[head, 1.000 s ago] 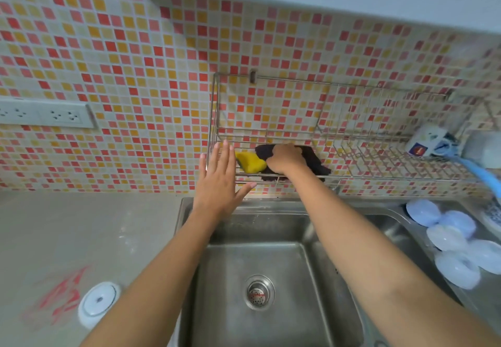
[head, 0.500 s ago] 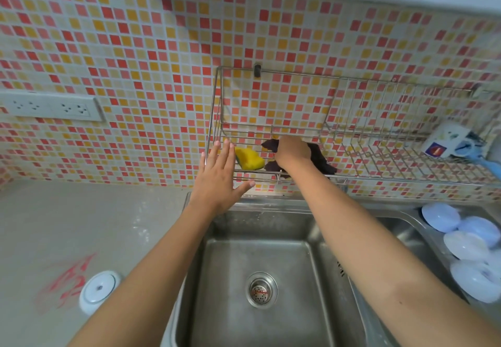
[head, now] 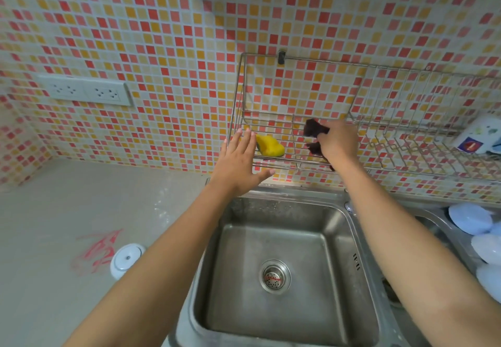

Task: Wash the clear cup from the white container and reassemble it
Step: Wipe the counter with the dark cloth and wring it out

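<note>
My right hand point(head: 337, 142) is closed on a dark maroon cloth point(head: 314, 130) lying in the wire rack point(head: 271, 103) on the tiled wall. My left hand point(head: 238, 161) is flat with fingers spread, at the rack's front left corner, holding nothing. A yellow sponge point(head: 269, 145) lies in the rack between the two hands. A round white lid point(head: 126, 260) rests on the counter at the left. No clear cup or white container shows in view.
A steel sink point(head: 284, 265) with a drain strainer point(head: 275, 276) lies below my arms. Several pale blue bowls point(head: 470, 219) sit upside down at the right. A white printed mug point(head: 477, 136) lies in the rack's right end. A double socket point(head: 86, 90) is on the wall.
My right hand has bunched and lifted the dark cloth a little in the rack. My left hand stays spread beside the sponge. The camera has tilted slightly.
</note>
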{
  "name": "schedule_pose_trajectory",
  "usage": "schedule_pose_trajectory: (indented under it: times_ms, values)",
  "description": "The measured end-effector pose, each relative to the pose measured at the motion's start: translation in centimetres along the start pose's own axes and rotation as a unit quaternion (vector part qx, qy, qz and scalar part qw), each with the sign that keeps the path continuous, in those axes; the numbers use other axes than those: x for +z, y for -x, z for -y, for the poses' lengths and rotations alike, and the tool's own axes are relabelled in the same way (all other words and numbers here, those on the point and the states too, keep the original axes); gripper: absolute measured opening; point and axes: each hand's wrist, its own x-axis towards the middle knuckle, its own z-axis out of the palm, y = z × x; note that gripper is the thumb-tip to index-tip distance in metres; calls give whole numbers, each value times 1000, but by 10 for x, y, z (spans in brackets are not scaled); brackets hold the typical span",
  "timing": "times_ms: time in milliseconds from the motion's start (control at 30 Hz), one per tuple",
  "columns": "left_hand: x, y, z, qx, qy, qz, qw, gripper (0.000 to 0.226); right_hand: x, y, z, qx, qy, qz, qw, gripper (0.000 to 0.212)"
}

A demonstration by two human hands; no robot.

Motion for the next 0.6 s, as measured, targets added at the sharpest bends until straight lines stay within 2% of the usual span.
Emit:
schedule_pose_trajectory:
  times_ms: [133,200,300,433,533,600]
  values:
    - [-8,39,12,10,136,-58,989,89,-24,26,27,-51,-113,-50,991,24]
    - [-8,71,33,-19,164,-88,982,86,-33,46,49,-86,-142,-62,984,27]
    - [1,127,83,-94,163,-103,977,84,-37,87,87,-142,-203,-42,968,33]
    - [23,211,148,-209,215,-61,952,89,-11,147,126,-214,-239,16,947,38]
    - [51,254,185,-241,273,-24,931,108,38,198,140,-234,-217,48,946,35]
    - [71,267,200,-242,325,3,914,114,87,229,142,-206,-192,92,955,37]
